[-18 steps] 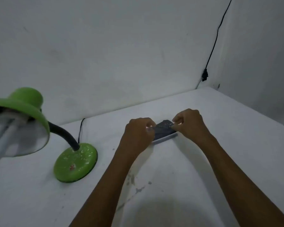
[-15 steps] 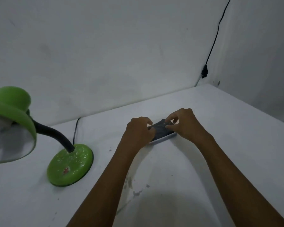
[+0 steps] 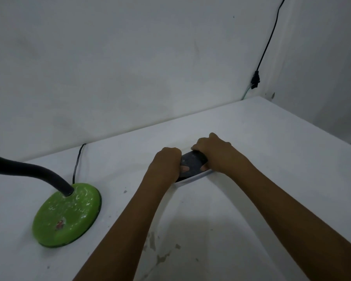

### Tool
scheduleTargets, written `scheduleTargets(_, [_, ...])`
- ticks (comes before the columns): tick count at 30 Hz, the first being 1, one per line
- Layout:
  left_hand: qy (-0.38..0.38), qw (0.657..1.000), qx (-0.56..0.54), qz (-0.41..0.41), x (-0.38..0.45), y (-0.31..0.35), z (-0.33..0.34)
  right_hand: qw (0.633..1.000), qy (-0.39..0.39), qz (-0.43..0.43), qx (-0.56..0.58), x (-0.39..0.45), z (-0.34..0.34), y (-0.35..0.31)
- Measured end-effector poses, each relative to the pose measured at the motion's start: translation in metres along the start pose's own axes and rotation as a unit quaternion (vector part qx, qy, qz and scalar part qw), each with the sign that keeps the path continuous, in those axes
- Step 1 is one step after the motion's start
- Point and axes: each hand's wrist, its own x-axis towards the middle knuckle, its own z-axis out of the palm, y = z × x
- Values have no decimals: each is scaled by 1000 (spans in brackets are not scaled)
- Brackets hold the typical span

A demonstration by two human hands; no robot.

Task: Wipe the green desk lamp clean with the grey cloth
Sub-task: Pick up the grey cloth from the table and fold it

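Observation:
The grey cloth [image 3: 192, 163] lies folded on the white table, a pale edge showing along its near side. My left hand [image 3: 165, 164] grips its left end and my right hand [image 3: 215, 154] grips its right end, thumbs pressed on top. The green desk lamp stands at the left: its round green base [image 3: 66, 214], speckled with white dust, and its black flexible neck [image 3: 28, 171] are visible. The lamp's shade is out of frame to the left.
The white table [image 3: 251, 230] meets white walls at the back and right. The lamp's black cord [image 3: 77, 161] runs from the base over the back edge. Another black cable [image 3: 265, 47] hangs down the far right corner. Grey stains mark the table near me.
The view has shifted right, so the lamp's shade has left the frame. Both hands have closed tighter on the cloth's ends, bunching it between them.

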Motion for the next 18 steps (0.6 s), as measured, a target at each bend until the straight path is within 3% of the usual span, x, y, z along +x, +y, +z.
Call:
scheduleTargets(3, [0,1000,-12,20,-2,-2,1,998,19,-11,-58,1,0,-4])
scheduleTargets(6, [36,995,-85,30,-9,-9,4,996,72,-35,-40,1,1,1])
scheduleTargets(9, [95,968,-225,57,-16,-19,6,986,97,-32,132,-7,-1,15])
scheduleTargets(12, [166,926,-329,88,-25,-25,-5,946,122,-44,298,-19,-7,26])
scheduleTargets(15, [182,860,-474,62,-42,-22,-25,884,173,-44,432,-34,-19,22])
scheduleTargets(18, [109,733,-672,1,-69,-16,-40,800,201,-24,565,-55,-31,4])
